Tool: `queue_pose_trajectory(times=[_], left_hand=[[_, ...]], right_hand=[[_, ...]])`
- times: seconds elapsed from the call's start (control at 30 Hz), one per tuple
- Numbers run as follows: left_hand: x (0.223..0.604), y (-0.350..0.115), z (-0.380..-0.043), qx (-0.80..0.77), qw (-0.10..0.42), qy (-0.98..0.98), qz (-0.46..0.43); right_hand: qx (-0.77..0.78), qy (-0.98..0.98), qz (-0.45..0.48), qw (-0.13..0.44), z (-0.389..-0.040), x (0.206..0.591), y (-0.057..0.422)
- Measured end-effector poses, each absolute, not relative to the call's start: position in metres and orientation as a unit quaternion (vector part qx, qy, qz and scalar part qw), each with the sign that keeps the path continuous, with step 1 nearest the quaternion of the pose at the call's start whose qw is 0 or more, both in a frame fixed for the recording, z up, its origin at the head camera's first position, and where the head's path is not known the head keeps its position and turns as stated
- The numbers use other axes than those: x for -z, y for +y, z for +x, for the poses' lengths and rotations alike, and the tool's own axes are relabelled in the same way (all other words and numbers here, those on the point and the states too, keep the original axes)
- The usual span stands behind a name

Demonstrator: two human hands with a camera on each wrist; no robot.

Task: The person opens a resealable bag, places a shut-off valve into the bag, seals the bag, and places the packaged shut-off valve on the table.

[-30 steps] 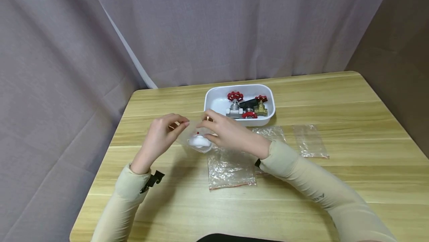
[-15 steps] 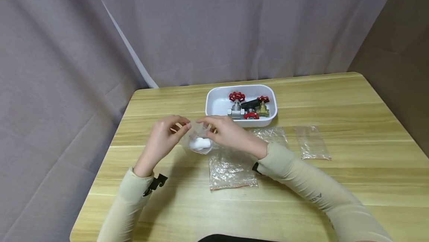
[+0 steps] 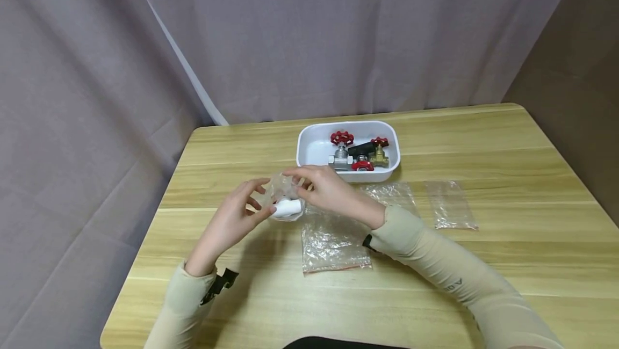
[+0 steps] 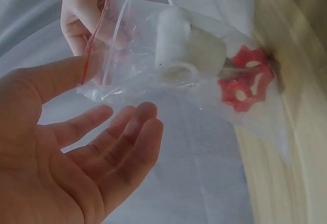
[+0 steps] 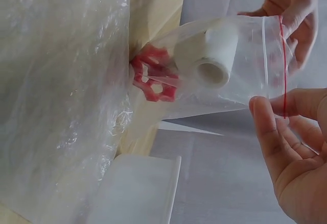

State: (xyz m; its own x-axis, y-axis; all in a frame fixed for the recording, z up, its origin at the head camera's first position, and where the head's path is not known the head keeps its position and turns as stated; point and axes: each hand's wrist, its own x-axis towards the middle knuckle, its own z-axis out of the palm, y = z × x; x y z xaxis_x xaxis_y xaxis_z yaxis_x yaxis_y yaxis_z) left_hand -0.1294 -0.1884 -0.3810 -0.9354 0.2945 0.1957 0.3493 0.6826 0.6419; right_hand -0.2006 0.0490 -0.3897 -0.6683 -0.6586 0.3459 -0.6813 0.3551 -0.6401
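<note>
A clear zip bag (image 5: 245, 89) with a red line along its mouth hangs between my hands above the table. Inside it is a white valve (image 3: 288, 208) with a red handwheel (image 5: 153, 53), the wheel lowest in the bag. My right hand (image 3: 331, 193) pinches one corner of the bag's mouth between thumb and finger. On the other side, the thumb of my left hand (image 3: 232, 220) touches the bag near its mouth. The other left fingers (image 4: 135, 157) are spread and stand apart from the plastic.
Behind the hands a white tray (image 3: 309, 147) holds several valves, some with red handwheels and one black part (image 3: 361, 149). Flat clear bags (image 3: 336, 244) lie on the wooden table (image 3: 411, 300), one bag (image 3: 450, 204) apart at the right. A grey curtain (image 3: 300, 43) hangs behind.
My left thumb and fingers have parted from their pinch at the bag's mouth, and the left hand has come slightly lower. The right hand keeps its grip on the bag's corner.
</note>
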Motion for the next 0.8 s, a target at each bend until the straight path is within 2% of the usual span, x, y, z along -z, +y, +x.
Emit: queue_pose_trajectory(times=[0.4,0.8], left_hand=[[0.383,-0.198,-0.127,0.442,0.017,-0.887,-0.131],[0.357,-0.21,-0.125,0.433,0.082,-0.889,-0.125]], right_hand=[[-0.434,-0.797,0.416,0.06,-0.205,0.397,0.054],[-0.473,-0.778,0.399,0.11,-0.206,0.382,0.048]])
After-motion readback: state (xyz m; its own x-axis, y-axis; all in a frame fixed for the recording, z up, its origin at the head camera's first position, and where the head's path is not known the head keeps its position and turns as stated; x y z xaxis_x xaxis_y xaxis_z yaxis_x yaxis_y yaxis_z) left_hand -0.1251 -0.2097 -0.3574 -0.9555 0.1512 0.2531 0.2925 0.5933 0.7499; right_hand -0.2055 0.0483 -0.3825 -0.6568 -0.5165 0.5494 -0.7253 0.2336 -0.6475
